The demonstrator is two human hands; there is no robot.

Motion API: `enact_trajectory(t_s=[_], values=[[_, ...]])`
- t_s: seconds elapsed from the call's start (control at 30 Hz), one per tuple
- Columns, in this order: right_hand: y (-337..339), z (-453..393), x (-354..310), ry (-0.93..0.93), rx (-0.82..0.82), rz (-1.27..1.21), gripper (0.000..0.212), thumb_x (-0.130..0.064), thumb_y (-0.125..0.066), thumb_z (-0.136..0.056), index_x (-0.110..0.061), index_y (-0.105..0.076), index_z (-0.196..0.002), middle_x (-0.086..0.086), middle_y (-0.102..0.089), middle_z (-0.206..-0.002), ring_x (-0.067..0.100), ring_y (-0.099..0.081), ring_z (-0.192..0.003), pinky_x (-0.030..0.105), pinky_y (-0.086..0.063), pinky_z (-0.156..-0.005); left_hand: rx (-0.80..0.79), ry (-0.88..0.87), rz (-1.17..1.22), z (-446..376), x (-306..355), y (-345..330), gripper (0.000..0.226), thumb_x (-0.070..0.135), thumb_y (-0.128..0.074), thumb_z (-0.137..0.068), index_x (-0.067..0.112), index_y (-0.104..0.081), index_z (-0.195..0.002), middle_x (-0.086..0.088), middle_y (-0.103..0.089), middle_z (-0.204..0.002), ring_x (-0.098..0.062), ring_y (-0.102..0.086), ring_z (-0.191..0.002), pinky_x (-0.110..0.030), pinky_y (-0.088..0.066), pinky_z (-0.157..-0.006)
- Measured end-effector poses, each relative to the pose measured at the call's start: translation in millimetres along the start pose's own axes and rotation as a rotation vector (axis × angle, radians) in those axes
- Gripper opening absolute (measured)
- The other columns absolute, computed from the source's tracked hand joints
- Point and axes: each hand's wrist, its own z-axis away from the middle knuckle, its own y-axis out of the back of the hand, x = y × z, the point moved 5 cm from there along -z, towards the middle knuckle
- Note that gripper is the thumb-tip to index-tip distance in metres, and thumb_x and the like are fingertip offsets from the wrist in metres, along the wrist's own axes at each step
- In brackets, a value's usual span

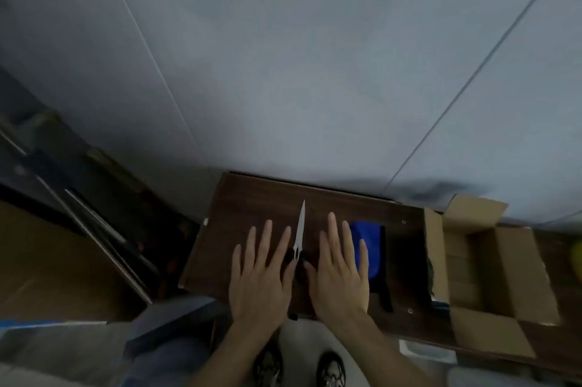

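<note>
- A dark wooden desk (252, 197) stands against a pale wall.
- An open cardboard box (510, 276) sits at the desk's right end.
- The left hand (258, 279) and right hand (340, 276) lie palm down near the front edge, fingers (267, 238) straight, spread and released, grasping nothing.
- A blue cloth item (367, 232) lies partly under the right hand's outer fingers.
- Closed scissors (300, 229) lie between the hands at the desk's middle, with the blades pointing toward the wall and the black handles beside both thumbs.

Silver-bladed scissors (299, 233); blue cloth (367, 245)
</note>
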Motion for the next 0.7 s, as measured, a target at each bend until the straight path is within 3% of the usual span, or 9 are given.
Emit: enact_trajectory(t_s=[0.1,0.2,0.43,0.5,0.6,0.7], values=[[-4.9,-2.6,-2.1,-0.019,0.015,0.027,0.035,-0.032,-0.078,-0.075,-0.007,-0.069,-0.096,0.013,-0.032,-0.155,0.029,-0.029,-0.143,0.047,-0.007,-0.116,-0.044,-0.022,-0.013,-2.4,-3.3,-7.8,0.057,0.051,-0.029,-0.094,0.029,-0.035,-0.145,-0.007,-0.029,-0.155,-0.029,-0.033,-0.141,-0.045,-0.021,-0.11],[-11.1,-2.5,-4.2,-0.072,-0.055,0.057,0.03,-0.029,-0.087,-0.062,-0.01,-0.067,-0.074,0.023,-0.05,-0.14,0.036,-0.042,-0.135,0.05,-0.016,-0.113,-0.066,-0.035,-0.024,-3.3,-4.7,-12.7,0.057,0.051,-0.029,-0.093,0.021,-0.051,-0.136,-0.011,-0.035,-0.152,-0.029,-0.037,-0.139,-0.042,-0.023,-0.109],[-14.9,-12.3,-9.8,-0.093,-0.061,0.094,0.032,-0.02,-0.092,-0.044,-0.005,-0.067,-0.059,0.025,-0.063,-0.114,0.037,-0.047,-0.115,0.052,-0.027,-0.1,-0.123,-0.038,0.033,-7.1,-3.4,-13.9,0.056,0.048,-0.035,-0.091,0.01,-0.064,-0.121,-0.018,-0.045,-0.145,-0.029,-0.043,-0.135,-0.041,-0.027,-0.106],[-14.7,-14.0,-12.1,-0.111,-0.075,0.073,0.03,-0.016,-0.091,-0.047,-0.005,-0.068,-0.061,0.023,-0.062,-0.11,0.036,-0.044,-0.111,0.053,-0.037,-0.094,-0.141,-0.03,0.111,-5.7,-1.8,-15.8,0.052,0.044,-0.037,-0.092,0.009,-0.065,-0.119,-0.017,-0.048,-0.143,-0.028,-0.044,-0.134,-0.038,-0.027,-0.108],[-8.3,-15.1,-17.5,-0.101,-0.073,0.025,0.03,-0.011,-0.091,-0.048,-0.003,-0.069,-0.067,0.019,-0.062,-0.105,0.034,-0.043,-0.107,0.055,-0.051,-0.082,-0.096,0.108,0.416,-7.3,0.3,-10.3,0.041,0.036,-0.042,-0.096,0.012,-0.061,-0.123,-0.008,-0.043,-0.148,-0.018,-0.035,-0.139,-0.026,-0.025,-0.112],[6.1,-16.7,-21.4,-0.087,-0.027,-0.029,0.028,-0.018,-0.089,-0.056,-0.007,-0.068,-0.071,0.014,-0.06,-0.106,0.03,-0.043,-0.107,0.052,-0.053,-0.08,-0.083,0.542,1.03,-12.2,-3.7,10.2,0.018,0.024,-0.058,-0.093,0.018,-0.063,-0.11,-0.006,-0.056,-0.137,-0.017,-0.052,-0.123,-0.025,-0.039,-0.1]])
